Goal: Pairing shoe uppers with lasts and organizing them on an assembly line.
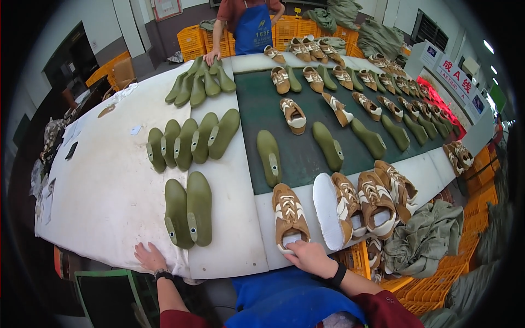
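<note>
My left hand [150, 257] lies flat on the white table [104, 191] near its front edge, fingers spread, holding nothing. My right hand [311, 257] grips the heel of a brown sneaker [289, 213] with white stripes and laces, its toe pointing away from me. Just right of it lean a white insole [327, 210] and several more brown sneakers [376, 199]. Two green shoe lasts [199, 210] stand side by side between my hands, a little farther off. Behind them is a row of several green lasts [186, 143].
A dark green belt [254, 109] carries lasts and sneakers in rows. Across the table a person in a blue apron [253, 27] rests a hand on a cluster of lasts [199, 85]. Orange crates [437, 279] and grey-green cloth [424, 235] sit at my right.
</note>
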A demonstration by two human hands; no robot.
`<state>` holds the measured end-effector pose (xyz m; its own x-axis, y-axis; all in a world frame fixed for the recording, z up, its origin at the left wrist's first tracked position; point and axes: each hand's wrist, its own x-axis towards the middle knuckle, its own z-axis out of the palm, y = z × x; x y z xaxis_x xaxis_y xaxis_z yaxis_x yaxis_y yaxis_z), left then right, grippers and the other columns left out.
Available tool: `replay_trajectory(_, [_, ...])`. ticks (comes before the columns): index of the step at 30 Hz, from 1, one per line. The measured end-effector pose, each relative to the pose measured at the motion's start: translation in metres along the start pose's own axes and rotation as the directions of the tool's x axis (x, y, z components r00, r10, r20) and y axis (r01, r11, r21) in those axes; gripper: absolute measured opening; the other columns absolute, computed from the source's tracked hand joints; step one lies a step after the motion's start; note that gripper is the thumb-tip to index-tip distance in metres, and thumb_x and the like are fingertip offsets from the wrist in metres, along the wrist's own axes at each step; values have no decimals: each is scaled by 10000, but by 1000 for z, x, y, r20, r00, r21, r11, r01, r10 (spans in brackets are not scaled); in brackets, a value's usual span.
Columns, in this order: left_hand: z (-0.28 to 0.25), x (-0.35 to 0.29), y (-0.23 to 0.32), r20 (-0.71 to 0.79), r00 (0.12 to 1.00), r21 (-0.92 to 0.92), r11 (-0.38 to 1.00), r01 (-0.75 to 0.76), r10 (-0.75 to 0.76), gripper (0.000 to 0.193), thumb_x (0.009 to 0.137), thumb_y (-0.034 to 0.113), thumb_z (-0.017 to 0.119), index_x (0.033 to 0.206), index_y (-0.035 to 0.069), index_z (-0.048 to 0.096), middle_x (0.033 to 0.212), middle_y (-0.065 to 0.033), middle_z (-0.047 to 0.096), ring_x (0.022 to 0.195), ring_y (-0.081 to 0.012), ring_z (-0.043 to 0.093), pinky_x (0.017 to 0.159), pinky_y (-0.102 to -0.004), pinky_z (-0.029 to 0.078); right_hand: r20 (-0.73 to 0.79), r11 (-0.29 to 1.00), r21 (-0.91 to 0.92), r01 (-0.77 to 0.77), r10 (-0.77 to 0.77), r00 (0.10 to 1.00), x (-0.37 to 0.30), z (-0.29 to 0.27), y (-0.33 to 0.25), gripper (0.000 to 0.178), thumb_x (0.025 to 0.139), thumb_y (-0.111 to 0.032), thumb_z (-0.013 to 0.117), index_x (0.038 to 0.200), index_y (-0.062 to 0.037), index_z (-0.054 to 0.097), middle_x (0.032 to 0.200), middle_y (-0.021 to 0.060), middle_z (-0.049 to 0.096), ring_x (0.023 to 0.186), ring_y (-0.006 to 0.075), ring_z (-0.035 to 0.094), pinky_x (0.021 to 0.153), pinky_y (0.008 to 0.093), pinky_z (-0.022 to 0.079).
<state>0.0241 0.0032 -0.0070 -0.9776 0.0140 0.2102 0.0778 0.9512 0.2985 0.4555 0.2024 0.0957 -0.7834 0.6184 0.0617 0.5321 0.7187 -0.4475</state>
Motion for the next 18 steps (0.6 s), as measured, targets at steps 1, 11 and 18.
replay_trajectory(1, [-1, 0, 3, -5, 1000, -9, 1000, -4, 4, 450, 880, 362, 457, 1261, 123, 442, 1405, -49, 331, 1315, -294, 235, 1010, -569, 208, 21, 1000, 18, 16, -16, 1000, 2, -2, 2, 221, 789, -260, 605, 913, -78, 584, 716, 113, 584, 616, 303, 594, 527, 394, 483])
replay_trajectory(11, [-4, 0, 5, -3, 1000, -4, 1000, -2, 2, 447, 884, 354, 453, 1260, 112, 437, 1399, -50, 338, 1313, -295, 240, 1011, -557, 214, 169, 997, 74, -20, 7, 986, 14, -6, 7, 260, 805, -320, 587, 892, -78, 624, 711, 142, 621, 676, 328, 609, 604, 405, 490])
replay_trajectory(18, [-4, -2, 9, 6, 1000, -12, 1000, 5, -4, 445, 878, 344, 460, 1252, 104, 439, 1395, -55, 343, 1314, -295, 239, 1010, -565, 210, 222, 992, 109, -59, 33, 974, 15, -7, 11, 265, 810, -321, 579, 871, -69, 631, 715, 153, 620, 689, 337, 606, 622, 415, 486])
